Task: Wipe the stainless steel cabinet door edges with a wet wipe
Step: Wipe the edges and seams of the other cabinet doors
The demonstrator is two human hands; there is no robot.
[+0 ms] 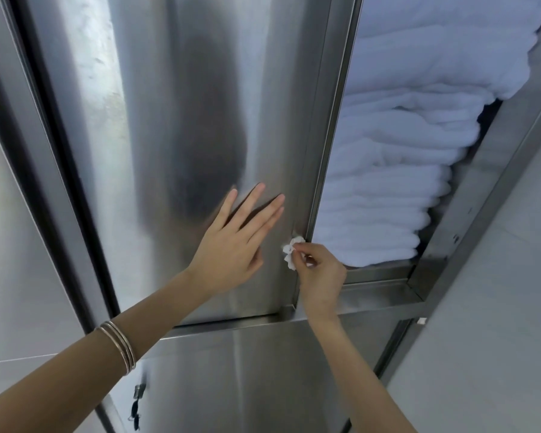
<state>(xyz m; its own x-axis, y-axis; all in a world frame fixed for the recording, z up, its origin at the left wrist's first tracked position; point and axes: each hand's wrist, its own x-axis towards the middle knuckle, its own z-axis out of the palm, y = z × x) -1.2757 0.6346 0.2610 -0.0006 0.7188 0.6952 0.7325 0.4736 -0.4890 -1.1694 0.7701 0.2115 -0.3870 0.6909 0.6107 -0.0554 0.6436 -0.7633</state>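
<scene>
The stainless steel cabinet door point(181, 126) fills the middle of the head view, and its right edge point(317, 170) runs down beside the open compartment. My left hand point(235, 239) lies flat on the door face with its fingers spread, holding nothing. My right hand point(320, 275) pinches a small crumpled white wet wipe point(290, 251) and presses it against the lower part of the door's right edge, just above the bottom corner.
A stack of folded white towels point(397, 170) fills the open compartment to the right. The steel frame point(487, 170) borders it on the right and a ledge point(381, 295) runs below. A lower steel panel point(247, 376) carries a small latch point(138, 395).
</scene>
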